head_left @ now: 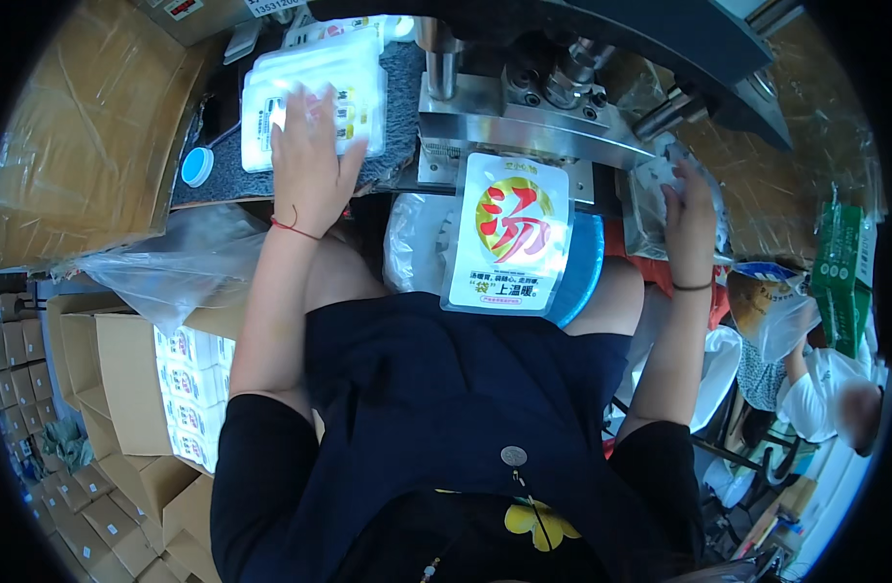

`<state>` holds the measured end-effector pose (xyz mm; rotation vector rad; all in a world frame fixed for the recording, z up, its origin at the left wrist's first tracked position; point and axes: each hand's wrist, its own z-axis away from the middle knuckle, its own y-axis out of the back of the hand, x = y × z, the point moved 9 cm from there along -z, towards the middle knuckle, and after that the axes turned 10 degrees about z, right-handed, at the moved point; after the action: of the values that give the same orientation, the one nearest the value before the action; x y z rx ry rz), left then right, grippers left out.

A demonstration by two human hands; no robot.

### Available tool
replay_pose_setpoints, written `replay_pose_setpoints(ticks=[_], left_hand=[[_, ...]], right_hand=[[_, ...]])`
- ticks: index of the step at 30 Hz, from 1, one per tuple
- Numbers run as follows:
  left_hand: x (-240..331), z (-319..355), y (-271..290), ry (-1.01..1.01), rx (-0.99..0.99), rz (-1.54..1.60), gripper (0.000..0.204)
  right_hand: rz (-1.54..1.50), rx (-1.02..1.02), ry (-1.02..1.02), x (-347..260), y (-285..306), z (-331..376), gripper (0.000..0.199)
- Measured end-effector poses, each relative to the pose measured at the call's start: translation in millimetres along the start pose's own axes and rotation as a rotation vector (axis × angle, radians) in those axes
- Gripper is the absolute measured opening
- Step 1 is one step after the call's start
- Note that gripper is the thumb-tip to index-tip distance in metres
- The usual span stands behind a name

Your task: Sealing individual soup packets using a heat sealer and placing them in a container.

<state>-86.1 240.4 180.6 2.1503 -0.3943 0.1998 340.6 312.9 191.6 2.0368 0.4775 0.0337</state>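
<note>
My left hand lies with its fingers spread on a stack of white printed plastic pouches at the far left, on a dark carpeted surface. My right hand is over a clear plastic bin at the right, with thumb and fingers apart; the bin's contents look whitish and are partly hidden. Between the two hands, a single white pouch with red lettering on a yellow-green round print hangs at the front of a metal press, above my lap.
A blue-rimmed round thing and clear plastic show behind the pouch. A small blue-capped round container sits near the stack. An open carton of packed pouches stands at the left. Another person sits at the right.
</note>
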Motion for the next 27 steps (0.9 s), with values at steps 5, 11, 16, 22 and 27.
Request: replay_pose_setpoints(ticks=[5,11,16,22,27], left_hand=[[17.6,48.1,1.2,-0.147,-0.315,0.095,0.034],[44.2,54.1,-17.0,0.587,-0.257,1.305,0.021],[86.9,63.3,-44.1,0.507,-0.411,1.170,0.025],[139.6,82.6,-64.1,0.747,-0.634,1.597,0.036],[167.8,95.2,-74.1,0.939,-0.877,1.833,0.032]], right_hand=[[-0.189,0.023,-0.255,1.4,33.6,12.5,0.020],[-0.425,-0.091,0.170,-119.9,33.4,15.7,0.026],[-0.978,-0.148,-0.062,-151.6,27.2,-1.0,0.014],[-0.623,-0.236,0.190,-161.9,19.2,-0.1,0.018],[-0.585,-0.445,0.373,-155.7,18.1,6.7,0.023]])
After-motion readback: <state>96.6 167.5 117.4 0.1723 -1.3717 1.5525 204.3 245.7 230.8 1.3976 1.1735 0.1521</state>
